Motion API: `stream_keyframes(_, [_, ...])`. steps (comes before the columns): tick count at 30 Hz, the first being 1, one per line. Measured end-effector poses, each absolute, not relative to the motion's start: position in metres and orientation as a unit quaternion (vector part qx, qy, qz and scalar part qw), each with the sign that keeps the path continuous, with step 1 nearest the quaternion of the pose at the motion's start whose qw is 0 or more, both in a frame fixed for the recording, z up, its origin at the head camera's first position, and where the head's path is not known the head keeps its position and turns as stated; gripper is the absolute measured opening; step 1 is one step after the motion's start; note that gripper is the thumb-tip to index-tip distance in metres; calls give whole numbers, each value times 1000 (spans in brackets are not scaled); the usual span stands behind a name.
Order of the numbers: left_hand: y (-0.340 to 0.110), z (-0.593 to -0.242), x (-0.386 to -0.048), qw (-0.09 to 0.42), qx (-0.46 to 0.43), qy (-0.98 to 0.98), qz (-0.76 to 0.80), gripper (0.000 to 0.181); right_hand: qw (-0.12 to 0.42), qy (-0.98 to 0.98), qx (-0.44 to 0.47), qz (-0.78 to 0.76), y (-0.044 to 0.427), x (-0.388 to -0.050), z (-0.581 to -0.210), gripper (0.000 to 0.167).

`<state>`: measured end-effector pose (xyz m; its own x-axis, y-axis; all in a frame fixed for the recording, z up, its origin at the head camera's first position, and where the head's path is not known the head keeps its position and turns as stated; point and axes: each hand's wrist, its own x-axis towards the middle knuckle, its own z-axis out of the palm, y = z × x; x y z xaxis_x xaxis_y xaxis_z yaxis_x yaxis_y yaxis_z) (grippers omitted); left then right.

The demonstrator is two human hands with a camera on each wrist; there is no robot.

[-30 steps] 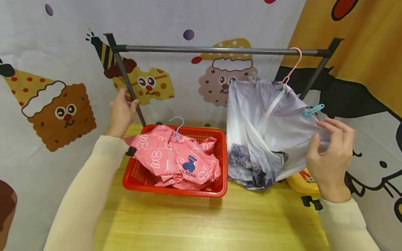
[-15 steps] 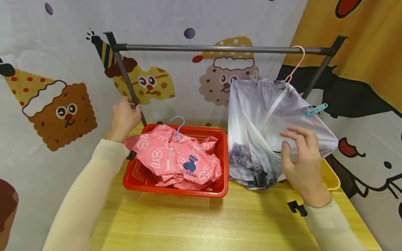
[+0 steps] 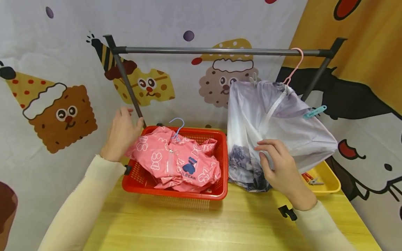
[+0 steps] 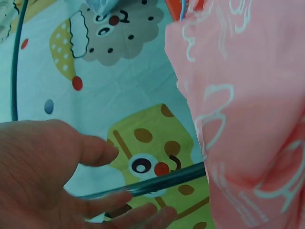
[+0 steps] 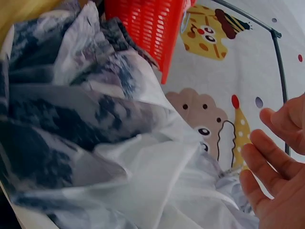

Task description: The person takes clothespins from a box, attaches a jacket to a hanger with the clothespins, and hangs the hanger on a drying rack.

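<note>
A: Where to look first?

B: At the grey-and-white garment [image 3: 245,115], hung from the dark rail [image 3: 201,51] by a pink hanger [image 3: 296,69], toward the right end. Shows a white zip [image 3: 274,107] down the front, dark-patterned cloth lower down, and a teal clip [image 3: 315,112] pinned near the upper right edge.

A: And nearest to that?

B: See the right hand [image 3: 282,172] in front of the garment's lower middle. Has the fingers loosely bent, apart from the thumb. Cannot tell about contact with the cloth.

A: What about the left hand [image 3: 121,134]?

B: Sits beside the left post [image 3: 125,78], just above one end of the pink garment [image 3: 168,164]. Shows fingers and thumb apart, with a wide gap in the left wrist view. Cannot tell about touching the post.

A: And the pink garment itself?

B: Lies bunched in the red basket [image 3: 176,194], spilling over the left rim. Bears white outlines and a dark blue bear [image 3: 190,166]. Has a blue hanger [image 3: 180,129] sticking out at the neck.

A: Further out?

B: Notice a yellow tray [image 3: 329,177] of clips [image 3: 315,182], partly behind the grey-and-white garment. Stands on the wooden tabletop [image 3: 194,223], like the basket. Behind everything, find a cartoon-printed curtain [image 3: 72,42].
</note>
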<state>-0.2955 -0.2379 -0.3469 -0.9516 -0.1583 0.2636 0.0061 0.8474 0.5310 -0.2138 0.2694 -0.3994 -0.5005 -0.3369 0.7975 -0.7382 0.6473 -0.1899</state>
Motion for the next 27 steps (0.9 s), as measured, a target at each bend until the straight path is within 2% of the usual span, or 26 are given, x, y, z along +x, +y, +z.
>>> stream_keyframes(8, [-229,-355,-281,50,-13,-975,-216,50,313,-853,333,252,258,-208,-409,23])
stream_keyframes(11, [-229,-360,-279,29,-31,-979,-200,48,300,-856,336,254,251,-208,-411,23])
stream_keyframes(15, [-232,-367,-277,12,-43,-982,-183,45,283,-861,340,253,243,-207,-415,23])
stream_keyframes(19, [-236,-371,-277,-5,-53,-983,-176,52,273,-862,347,249,237,-206,-419,23])
stream_keyframes(27, [-239,-370,-279,0,-82,-983,-166,54,255,-857,366,259,223,-204,-424,23])
